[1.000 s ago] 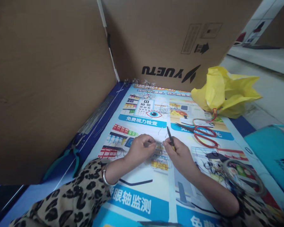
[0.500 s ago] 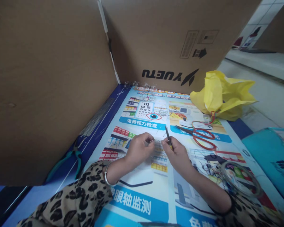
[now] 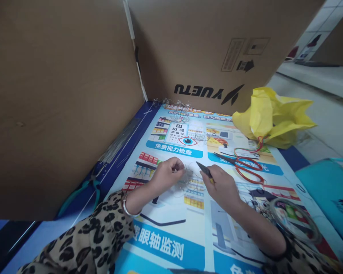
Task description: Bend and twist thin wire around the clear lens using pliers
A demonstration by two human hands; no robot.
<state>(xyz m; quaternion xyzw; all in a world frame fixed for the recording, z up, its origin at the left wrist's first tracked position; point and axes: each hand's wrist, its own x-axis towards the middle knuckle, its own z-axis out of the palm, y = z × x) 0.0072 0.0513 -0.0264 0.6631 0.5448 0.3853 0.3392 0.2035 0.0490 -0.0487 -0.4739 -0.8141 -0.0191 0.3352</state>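
Both forearms stretch forward and angle inward; the left hand curls with fingertips pinched together, the right hand fisted palm-down, the two slightly apart.

Looks like a makeshift little wire-craft workshop rather than a proper one: the worktop is just covered with an eye-clinic advertising poster and fenced in by big cardboard boxes. Tools are all over it: teal pliers, red scissors, a small pointed tool, plus a bundle of straight wire rods and a coil of clear line.
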